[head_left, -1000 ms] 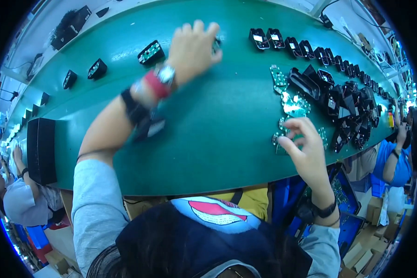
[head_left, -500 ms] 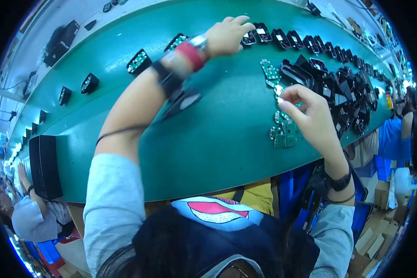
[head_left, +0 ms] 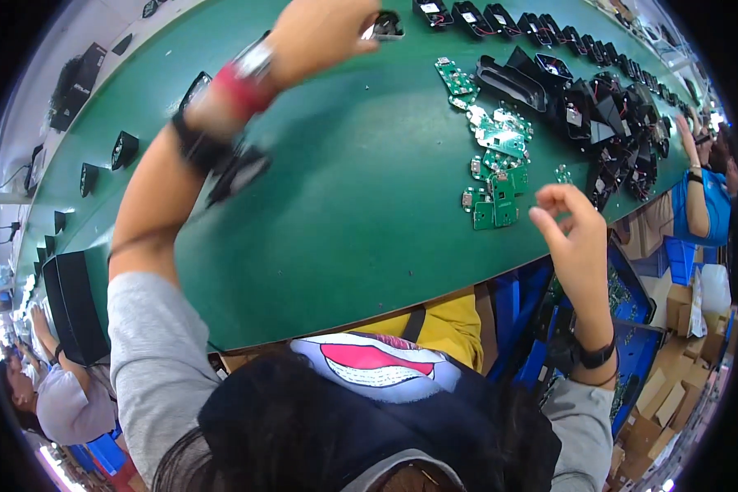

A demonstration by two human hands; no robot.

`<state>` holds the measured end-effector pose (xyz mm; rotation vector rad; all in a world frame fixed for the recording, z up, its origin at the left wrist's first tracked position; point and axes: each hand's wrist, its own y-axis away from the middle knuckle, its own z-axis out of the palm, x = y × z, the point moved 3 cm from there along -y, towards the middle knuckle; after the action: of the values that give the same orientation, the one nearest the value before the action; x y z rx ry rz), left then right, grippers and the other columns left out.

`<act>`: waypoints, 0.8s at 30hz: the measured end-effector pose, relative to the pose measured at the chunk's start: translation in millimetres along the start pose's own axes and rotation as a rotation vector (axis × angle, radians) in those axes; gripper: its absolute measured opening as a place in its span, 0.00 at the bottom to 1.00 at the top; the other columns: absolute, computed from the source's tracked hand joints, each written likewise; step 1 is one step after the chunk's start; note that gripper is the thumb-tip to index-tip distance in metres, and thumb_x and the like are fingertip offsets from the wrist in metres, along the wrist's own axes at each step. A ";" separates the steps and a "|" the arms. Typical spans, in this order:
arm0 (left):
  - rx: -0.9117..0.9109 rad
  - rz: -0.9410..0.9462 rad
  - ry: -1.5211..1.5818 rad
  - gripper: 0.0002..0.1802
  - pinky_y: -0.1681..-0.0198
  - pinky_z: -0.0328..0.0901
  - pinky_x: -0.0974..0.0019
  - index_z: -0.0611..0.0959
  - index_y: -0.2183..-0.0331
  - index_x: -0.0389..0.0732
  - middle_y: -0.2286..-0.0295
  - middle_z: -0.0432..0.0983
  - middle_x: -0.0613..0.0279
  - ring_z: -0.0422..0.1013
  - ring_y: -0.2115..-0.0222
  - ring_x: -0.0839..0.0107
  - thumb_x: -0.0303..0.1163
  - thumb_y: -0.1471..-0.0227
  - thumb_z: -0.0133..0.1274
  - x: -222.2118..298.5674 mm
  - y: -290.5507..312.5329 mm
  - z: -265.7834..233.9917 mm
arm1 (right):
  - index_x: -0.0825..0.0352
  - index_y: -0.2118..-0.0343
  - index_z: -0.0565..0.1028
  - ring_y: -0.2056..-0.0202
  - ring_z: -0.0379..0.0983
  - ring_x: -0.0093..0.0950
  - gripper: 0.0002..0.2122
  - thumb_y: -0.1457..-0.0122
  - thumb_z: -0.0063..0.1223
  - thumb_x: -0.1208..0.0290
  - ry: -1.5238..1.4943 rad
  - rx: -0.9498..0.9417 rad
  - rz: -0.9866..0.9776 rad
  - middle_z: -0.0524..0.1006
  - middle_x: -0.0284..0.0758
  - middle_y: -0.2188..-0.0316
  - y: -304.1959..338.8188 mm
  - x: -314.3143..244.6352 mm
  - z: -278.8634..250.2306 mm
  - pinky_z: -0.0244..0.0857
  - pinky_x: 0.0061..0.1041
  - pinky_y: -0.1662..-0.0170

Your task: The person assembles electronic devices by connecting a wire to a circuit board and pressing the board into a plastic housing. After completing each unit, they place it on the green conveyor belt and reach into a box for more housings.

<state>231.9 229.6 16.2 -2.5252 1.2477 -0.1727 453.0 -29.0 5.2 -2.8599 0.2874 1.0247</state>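
My left hand [head_left: 324, 33] reaches to the far side of the green table, partly cut off by the picture's upper edge. Its thumb stands apart from the fingers, and I see nothing held in it. Right beside the fingertips lies a black plastic housing [head_left: 389, 25] with parts inside. My right hand [head_left: 572, 221] hovers over the near right table edge, fingers loosely curled, thumb and forefinger a little apart with nothing visible between them. Nearest to it are a small green circuit board [head_left: 562, 174] and a loose pile of green circuit boards [head_left: 500, 193].
A row of open black housings [head_left: 471, 18] curves along the far right. Black plastic shells with wires [head_left: 611, 123] are heaped at the right. Spaced housings [head_left: 123, 149] and a black box [head_left: 74, 303] stand at the left. People sit at both ends; blue trays [head_left: 631, 344] are below the edge.
My left hand has moved left and farther away from the row of housings. My right hand has drawn back from the circuit boards toward the near right edge. The view has shifted slightly.
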 end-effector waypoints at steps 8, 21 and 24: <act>-0.136 -0.213 -0.046 0.25 0.73 0.67 0.66 0.75 0.70 0.38 0.76 0.71 0.60 0.73 0.77 0.66 0.51 0.58 0.60 114.1 158.9 -19.5 | 0.67 0.63 0.72 0.65 0.72 0.35 0.15 0.52 0.62 0.70 0.427 0.148 -0.203 0.75 0.38 0.69 -6.9 -1.8 42.6 0.66 0.30 0.63; 0.008 -0.556 1.010 0.27 0.73 0.65 0.73 0.72 0.48 0.37 0.71 0.74 0.67 0.69 0.77 0.78 0.35 0.49 0.58 77.4 185.6 -52.7 | 0.68 0.61 0.75 0.76 0.69 0.14 0.08 0.38 0.48 0.71 -0.514 0.124 -0.114 0.75 0.27 0.76 -29.5 -51.0 46.3 0.62 0.16 0.74; -0.041 -0.596 1.656 0.17 0.70 0.66 0.74 0.75 0.54 0.34 0.71 0.74 0.67 0.70 0.75 0.78 0.32 0.43 0.50 74.1 165.9 -28.5 | 0.69 0.62 0.75 0.69 0.68 0.17 0.07 0.39 0.50 0.72 -0.396 -0.236 -0.384 0.74 0.29 0.71 -29.9 -108.2 91.3 0.61 0.15 0.67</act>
<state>145.5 70.3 -14.7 -2.3875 0.6157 -2.6781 320.6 29.5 4.3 -2.6498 -0.4195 1.5714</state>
